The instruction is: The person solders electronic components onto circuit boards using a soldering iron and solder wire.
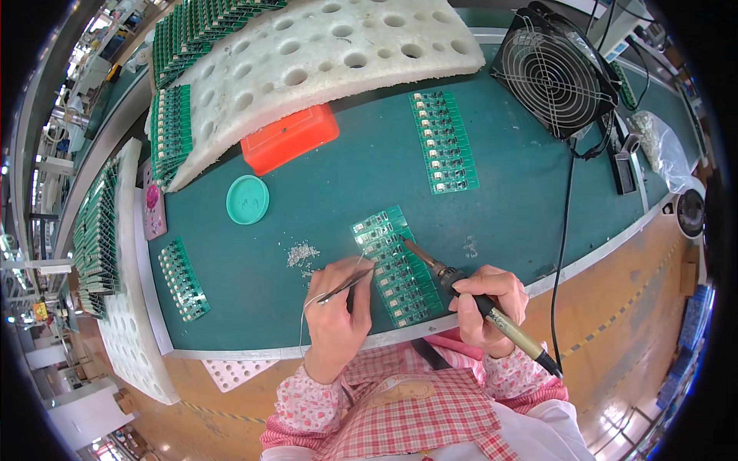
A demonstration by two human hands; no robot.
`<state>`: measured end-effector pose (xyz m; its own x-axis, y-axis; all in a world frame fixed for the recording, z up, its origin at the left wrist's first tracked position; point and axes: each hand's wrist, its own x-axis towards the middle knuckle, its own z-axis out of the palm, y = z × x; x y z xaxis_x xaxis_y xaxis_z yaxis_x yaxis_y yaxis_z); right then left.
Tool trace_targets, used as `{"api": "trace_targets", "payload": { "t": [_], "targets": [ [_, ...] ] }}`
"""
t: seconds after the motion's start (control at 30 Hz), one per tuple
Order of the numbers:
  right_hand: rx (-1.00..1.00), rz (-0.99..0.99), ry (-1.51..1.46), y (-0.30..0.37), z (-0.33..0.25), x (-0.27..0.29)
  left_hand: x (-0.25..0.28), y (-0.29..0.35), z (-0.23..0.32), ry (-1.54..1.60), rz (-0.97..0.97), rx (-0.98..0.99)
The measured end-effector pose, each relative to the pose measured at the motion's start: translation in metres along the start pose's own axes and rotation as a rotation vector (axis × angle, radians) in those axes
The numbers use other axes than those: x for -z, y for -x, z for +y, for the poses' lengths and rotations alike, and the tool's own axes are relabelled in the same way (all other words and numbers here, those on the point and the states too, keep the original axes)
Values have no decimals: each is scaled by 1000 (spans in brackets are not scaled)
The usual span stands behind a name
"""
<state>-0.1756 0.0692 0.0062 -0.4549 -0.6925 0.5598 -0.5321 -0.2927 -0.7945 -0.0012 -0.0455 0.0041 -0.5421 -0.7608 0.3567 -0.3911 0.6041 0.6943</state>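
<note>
Your right hand (492, 306) grips the soldering iron (510, 329) pen-style, likely for fine aim at the circuit board (400, 274), towards 10 o'clock; your left hand (338, 319) pinches tweezers (344, 286) and thin wire (301, 330), seemingly for close reach

Green mat (357, 169) is bright and evenly lit; main source can't be placed. Shadows soft, darkest strip under the foam sheet (319, 48) at the mat's far side. Foam near white, holes still readable. Glints on the clear plastic bag (667, 157) right of the mat. Blown-out light spots in the background, far left of the mat. Circuit board panel (400, 269) near the mat's front is reasonably sharp; background left of the mat soft. Fisheye bows the mat's front edge (231, 354); black vignette outside.
</note>
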Motion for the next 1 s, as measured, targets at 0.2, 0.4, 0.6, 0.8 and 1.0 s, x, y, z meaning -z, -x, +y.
{"api": "trace_targets", "payload": {
  "t": [0.2, 0.4, 0.6, 0.8, 1.0],
  "targets": [
    [-1, -4, -5, 0, 1, 0, -1, -1, -1, 10, 12, -19],
    [5, -20, -18, -1, -1, 0, -1, 0, -3, 5, 11, -25],
    [-12, -32, -102, -2, -4, 0, -2, 0, -2, 5, 13, -15],
    [-21, -67, -213, -2, -5, -6, 0, -1, -1, -4, -1, -24],
    [3, -83, -222, -5, -5, -7, -1, 0, -1, 9, 3, -18]
  ]
}}
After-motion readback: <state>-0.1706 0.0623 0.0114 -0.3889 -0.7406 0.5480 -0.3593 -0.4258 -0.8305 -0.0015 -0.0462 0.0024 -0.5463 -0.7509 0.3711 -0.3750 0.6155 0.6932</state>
